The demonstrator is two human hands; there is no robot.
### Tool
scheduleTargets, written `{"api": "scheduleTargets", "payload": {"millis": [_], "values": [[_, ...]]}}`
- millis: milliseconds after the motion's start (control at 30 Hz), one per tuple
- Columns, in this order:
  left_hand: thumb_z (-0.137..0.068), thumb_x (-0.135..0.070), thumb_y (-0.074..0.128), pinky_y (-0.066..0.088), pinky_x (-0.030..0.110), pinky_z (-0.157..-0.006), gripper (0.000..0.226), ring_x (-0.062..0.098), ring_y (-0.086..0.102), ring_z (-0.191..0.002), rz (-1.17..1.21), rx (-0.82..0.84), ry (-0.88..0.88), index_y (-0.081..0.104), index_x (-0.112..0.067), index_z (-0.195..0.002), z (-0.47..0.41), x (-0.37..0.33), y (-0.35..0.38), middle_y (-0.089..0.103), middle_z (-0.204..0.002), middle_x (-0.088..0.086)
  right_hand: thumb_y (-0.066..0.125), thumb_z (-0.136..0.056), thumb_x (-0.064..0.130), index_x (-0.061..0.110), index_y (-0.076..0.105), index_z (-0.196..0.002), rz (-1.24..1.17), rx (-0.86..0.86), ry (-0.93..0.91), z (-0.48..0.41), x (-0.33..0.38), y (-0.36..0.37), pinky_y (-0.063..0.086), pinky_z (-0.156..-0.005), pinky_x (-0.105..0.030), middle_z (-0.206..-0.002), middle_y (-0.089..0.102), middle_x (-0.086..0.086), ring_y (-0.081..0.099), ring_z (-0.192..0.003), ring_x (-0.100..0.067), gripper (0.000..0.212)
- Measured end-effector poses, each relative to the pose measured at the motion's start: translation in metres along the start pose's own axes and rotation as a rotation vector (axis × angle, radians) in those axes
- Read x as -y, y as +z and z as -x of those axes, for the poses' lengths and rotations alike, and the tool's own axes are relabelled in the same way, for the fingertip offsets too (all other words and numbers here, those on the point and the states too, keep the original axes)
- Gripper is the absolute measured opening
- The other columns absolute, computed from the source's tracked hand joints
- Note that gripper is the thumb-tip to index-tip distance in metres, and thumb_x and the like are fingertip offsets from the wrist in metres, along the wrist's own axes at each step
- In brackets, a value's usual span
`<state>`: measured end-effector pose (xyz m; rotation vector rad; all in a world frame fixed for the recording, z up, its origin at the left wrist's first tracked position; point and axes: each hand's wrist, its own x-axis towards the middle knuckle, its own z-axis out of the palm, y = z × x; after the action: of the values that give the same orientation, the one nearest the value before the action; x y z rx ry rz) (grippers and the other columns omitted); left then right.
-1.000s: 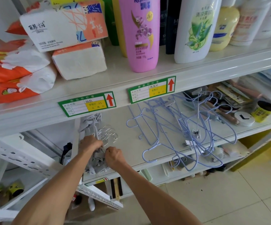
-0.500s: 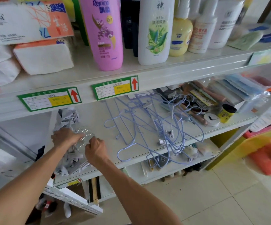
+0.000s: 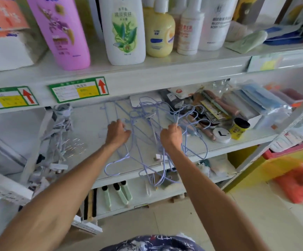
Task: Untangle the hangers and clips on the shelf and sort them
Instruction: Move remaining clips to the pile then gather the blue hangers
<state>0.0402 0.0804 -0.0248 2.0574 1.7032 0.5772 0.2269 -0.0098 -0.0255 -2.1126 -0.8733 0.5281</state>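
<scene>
- Both my hands are in the tangle of lilac wire hangers (image 3: 147,142), which sprawls across the middle shelf (image 3: 92,127) with loops hanging off its front edge.
- My left hand (image 3: 117,131) rests on the wires at the tangle's left side, fingers curled; can't tell if it's actually pinching one.
- My right hand (image 3: 170,135) is closed around a bunch of wires, hook ends poking up past the knuckles.
- White clip hangers (image 3: 60,142) are piled at the shelf's left end, well apart from the lilac ones.
- Risk: hooks look interlocked, so pulling the bunch up likely drags the whole knot.
- Risk: overhanging loops may slide off the edge.
- Risk: the round white case (image 3: 221,135) and yellow jar (image 3: 239,128) sit just beside the tangle; a swinging wire could knock them.
</scene>
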Motion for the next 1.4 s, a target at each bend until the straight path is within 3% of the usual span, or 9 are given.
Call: {"api": "scheduleTargets", "payload": {"millis": [100, 233, 400, 600, 800, 933, 1133, 1200, 1400], "values": [[-0.084, -0.02, 0.066, 0.046, 0.03, -0.076, 0.021, 0.03, 0.065, -0.1, 0.022, 0.249, 0.009, 0.068, -0.003, -0.096, 0.01, -0.052, 0.032, 0.07, -0.102, 0.018, 0.048, -0.096, 0.021, 0.001, 0.05, -0.126, 0.148, 0.132, 0.065, -0.027, -0.024, -0.018, 0.046, -0.085, -0.037, -0.129, 0.053, -0.017, 0.057, -0.111, -0.033, 0.037], [-0.089, -0.029, 0.062, 0.042, 0.029, -0.07, 0.037, 0.033, 0.065, -0.103, -0.097, 0.476, -0.05, 0.064, 0.003, -0.107, 0.016, -0.086, 0.073, 0.066, -0.109, 0.022, 0.05, -0.097, 0.024, 0.006, 0.055, -0.127, 0.33, 0.265, -0.006, -0.042, -0.039, -0.025, 0.05, -0.09, -0.038, -0.125, 0.06, -0.015, 0.06, -0.113, -0.032, 0.035], [-0.089, -0.024, 0.064, 0.05, 0.033, -0.076, 0.033, 0.033, 0.067, -0.102, -0.076, 0.449, -0.095, 0.065, 0.006, -0.102, 0.026, -0.091, 0.087, 0.069, -0.106, 0.024, 0.052, -0.093, 0.008, 0.005, 0.055, -0.126, 0.447, 0.291, -0.084, -0.056, -0.049, -0.027, 0.054, -0.087, -0.038, -0.121, 0.057, -0.013, 0.061, -0.109, -0.031, 0.033], [-0.079, -0.018, 0.065, 0.056, 0.036, -0.067, 0.018, 0.026, 0.072, -0.076, -0.054, 0.45, -0.13, 0.07, -0.001, -0.074, 0.033, -0.086, 0.084, 0.074, -0.077, 0.017, 0.043, -0.091, 0.015, 0.006, 0.063, -0.109, 0.215, 0.221, -0.095, -0.078, -0.035, -0.034, 0.05, -0.079, -0.038, -0.109, 0.063, -0.018, 0.063, -0.099, -0.036, 0.028], [-0.078, -0.013, 0.06, 0.045, 0.028, -0.061, 0.026, 0.019, 0.059, -0.056, -0.067, 0.337, -0.132, 0.05, -0.014, -0.054, 0.032, -0.1, 0.078, 0.051, -0.053, 0.007, 0.047, -0.086, 0.019, 0.007, 0.066, -0.087, 0.093, 0.276, -0.092, -0.103, -0.038, -0.03, 0.04, -0.065, -0.03, -0.085, 0.062, -0.014, 0.059, -0.079, -0.031, 0.022], [-0.082, -0.014, 0.059, 0.056, 0.03, -0.07, 0.018, 0.021, 0.068, -0.07, 0.016, 0.42, -0.14, 0.072, -0.002, -0.084, 0.037, -0.097, 0.071, 0.074, -0.077, 0.014, 0.041, -0.086, 0.029, 0.009, 0.066, -0.096, 0.079, 0.281, -0.07, -0.121, -0.046, -0.005, 0.055, -0.073, -0.035, -0.097, 0.07, -0.019, 0.067, -0.085, -0.035, 0.033], [-0.087, -0.015, 0.06, 0.045, 0.015, -0.049, 0.02, 0.017, 0.066, -0.068, 0.056, 0.478, -0.145, 0.071, -0.005, -0.1, 0.041, -0.079, 0.065, 0.074, -0.079, 0.012, 0.041, -0.099, 0.016, -0.001, 0.062, -0.117, 0.009, 0.223, 0.049, -0.122, -0.011, -0.005, 0.05, -0.087, -0.041, -0.118, 0.062, -0.027, 0.06, -0.109, -0.04, 0.033], [-0.087, -0.015, 0.06, 0.045, 0.014, -0.049, 0.018, 0.016, 0.067, -0.069, 0.073, 0.471, -0.15, 0.07, -0.008, -0.101, 0.039, -0.074, 0.062, 0.072, -0.077, 0.009, 0.04, -0.101, 0.018, -0.002, 0.059, -0.121, -0.027, 0.186, 0.081, -0.118, -0.005, 0.0, 0.048, -0.091, -0.041, -0.122, 0.06, -0.027, 0.058, -0.114, -0.04, 0.034], [-0.084, -0.014, 0.054, 0.04, 0.014, -0.049, 0.013, 0.006, 0.062, -0.056, 0.099, 0.442, -0.176, 0.066, -0.018, -0.089, 0.033, -0.066, 0.061, 0.075, -0.079, 0.007, 0.032, -0.1, 0.016, 0.003, 0.053, -0.109, -0.056, 0.056, 0.059, -0.089, -0.023, 0.028, 0.048, -0.075, -0.042, -0.106, 0.063, -0.027, 0.062, -0.096, -0.041, 0.026]]}}
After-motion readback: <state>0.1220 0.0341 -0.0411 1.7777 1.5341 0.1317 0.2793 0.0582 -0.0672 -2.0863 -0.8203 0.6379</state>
